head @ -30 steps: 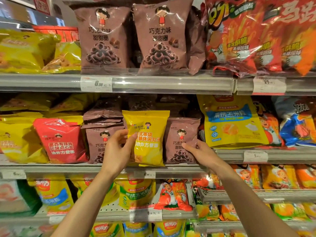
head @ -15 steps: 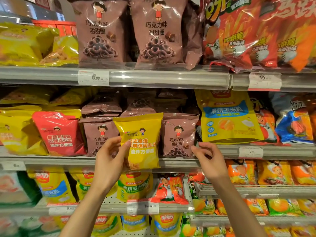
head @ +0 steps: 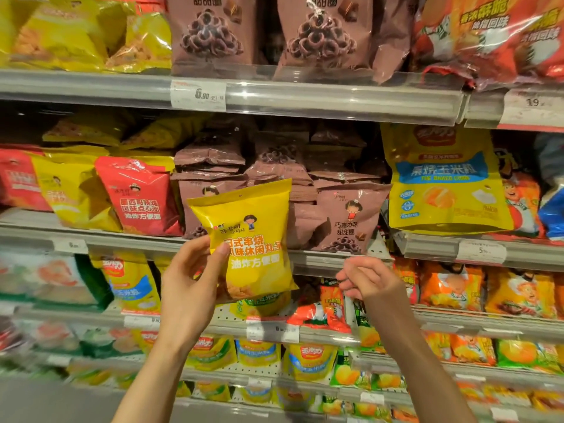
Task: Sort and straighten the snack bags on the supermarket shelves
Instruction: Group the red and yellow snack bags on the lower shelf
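Left hand is gripping the yellow bag by its left edge, holding it tilted in front of the middle shelf. Right hand is hovering loosely curled, holding nothing, just right of it. Brown bags are standing behind; red bag sitting to the left.

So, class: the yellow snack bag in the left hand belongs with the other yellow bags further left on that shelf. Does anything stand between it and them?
Yes. The red snack bag stands upright between the held yellow snack bag and the yellow bags at left. The left hand must carry it past the red one.
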A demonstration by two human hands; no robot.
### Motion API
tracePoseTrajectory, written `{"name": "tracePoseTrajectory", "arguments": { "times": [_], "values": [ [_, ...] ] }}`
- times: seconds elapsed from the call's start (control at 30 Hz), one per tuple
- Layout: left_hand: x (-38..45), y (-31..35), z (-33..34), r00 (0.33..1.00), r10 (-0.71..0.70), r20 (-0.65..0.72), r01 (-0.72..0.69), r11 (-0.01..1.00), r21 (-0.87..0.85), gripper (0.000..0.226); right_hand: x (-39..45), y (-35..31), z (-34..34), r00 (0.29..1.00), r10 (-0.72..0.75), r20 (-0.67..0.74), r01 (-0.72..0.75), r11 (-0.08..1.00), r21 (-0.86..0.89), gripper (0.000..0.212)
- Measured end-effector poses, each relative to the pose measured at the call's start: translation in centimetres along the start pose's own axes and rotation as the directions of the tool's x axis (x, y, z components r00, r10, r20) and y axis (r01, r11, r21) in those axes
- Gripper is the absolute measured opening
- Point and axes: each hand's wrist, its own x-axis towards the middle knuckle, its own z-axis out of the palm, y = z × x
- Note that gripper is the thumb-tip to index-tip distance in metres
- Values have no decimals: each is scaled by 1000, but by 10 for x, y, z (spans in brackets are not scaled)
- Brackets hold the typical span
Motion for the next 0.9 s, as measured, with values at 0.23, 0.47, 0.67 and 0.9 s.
{"name": "tracePoseTrajectory", "arguments": {
  "times": [0.23, 0.47, 0.67, 0.9],
  "values": [
    [21, -6, -63, 1000, -17, 6, 17, 1000, -5, 31, -20, 5, 63, 998, 44, -47, -44, 999, -13, 5],
    [61, -9, -169, 999, -31, 29, 32, 999, -25, 31, -55, 3, 161, 998, 32, -56, -28, 997, 65, 11],
    [93, -18, -245, 998, -65, 7, 65, 997, -32, 29, -64, 3, 238, 996, 56, -70, -49, 993, 105, 9],
    [121, -22, -283, 997, -79, -5, 78, 996, -33, 22, -36, -4, 293, 1000, -10, -9, 11, 993, 116, 7]
  ]
}}
